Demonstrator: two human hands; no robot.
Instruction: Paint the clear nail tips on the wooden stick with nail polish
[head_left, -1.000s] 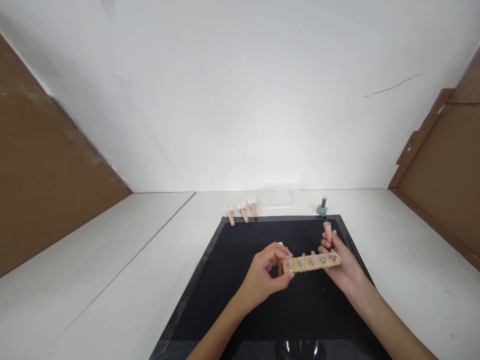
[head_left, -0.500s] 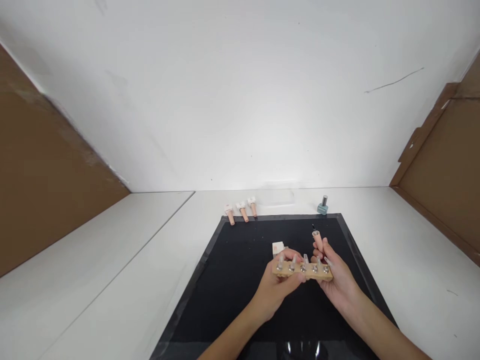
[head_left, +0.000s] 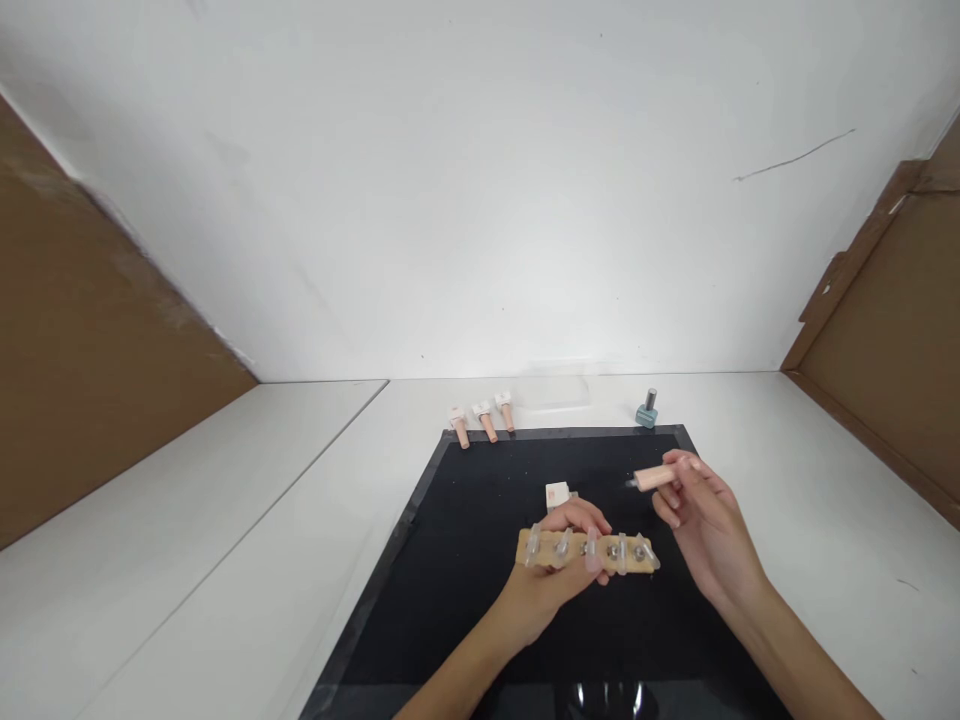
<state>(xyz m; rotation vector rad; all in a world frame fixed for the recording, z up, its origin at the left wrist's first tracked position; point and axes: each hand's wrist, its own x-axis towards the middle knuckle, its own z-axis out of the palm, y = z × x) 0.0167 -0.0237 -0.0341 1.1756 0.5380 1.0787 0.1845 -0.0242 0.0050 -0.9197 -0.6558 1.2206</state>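
Observation:
My left hand [head_left: 551, 585] grips a tan nail tip stand [head_left: 630, 566], a narrow bar with several clear false nails standing on metal studs along it. Thumb and fingers pinch the bar near its middle. To the right, my right hand [head_left: 709, 515] holds a peach nail polish brush cap [head_left: 654, 478] level between its fingers, with the brush end pointing left. Just beyond the left hand, a white nail polish bottle [head_left: 556, 495] rests on the black mat [head_left: 465, 560], its lower part hidden behind the fingers.
Several bottles line the mat's far edge: three white ones with peach caps, such as this nail polish [head_left: 486, 420], and a teal polish bottle [head_left: 646, 412] at the right. A clear plastic tray [head_left: 553, 392] lies behind. Brown cardboard panels [head_left: 892, 330] flank both sides.
My right hand has drawn away to the right from the stand and turned the brush cap from upright to level. My left hand has tilted the stand so its top faces me more.

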